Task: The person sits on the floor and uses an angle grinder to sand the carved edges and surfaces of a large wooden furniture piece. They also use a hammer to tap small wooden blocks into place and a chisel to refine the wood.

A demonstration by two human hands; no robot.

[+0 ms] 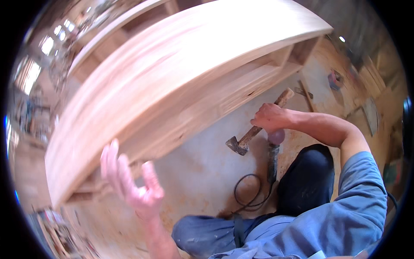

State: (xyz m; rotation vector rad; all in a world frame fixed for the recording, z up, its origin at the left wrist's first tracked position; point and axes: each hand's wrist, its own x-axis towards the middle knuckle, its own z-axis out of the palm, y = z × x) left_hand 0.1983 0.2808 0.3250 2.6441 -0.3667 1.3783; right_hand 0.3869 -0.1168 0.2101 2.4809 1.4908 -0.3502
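Observation:
My right hand (271, 117) is closed around the wooden handle of a hatchet (246, 139), just in front of the long wooden cabinet. The hatchet's dark metal head points down and left, and its handle end sticks out above my fist. My left hand (133, 181) is raised by the cabinet's near left edge with fingers spread and nothing in it. The pale wooden cabinet (172, 64) has a broad smooth top and open compartments along the side facing me. Whether my left fingertips touch its edge I cannot tell.
A dark corded power tool (273, 162) with a pinkish disc lies on the floor by my right knee, its black cable (236, 194) looped beside it. A wooden strip (307, 96) and a small box (335, 80) lie to the right. Wood scraps (56, 233) lie lower left.

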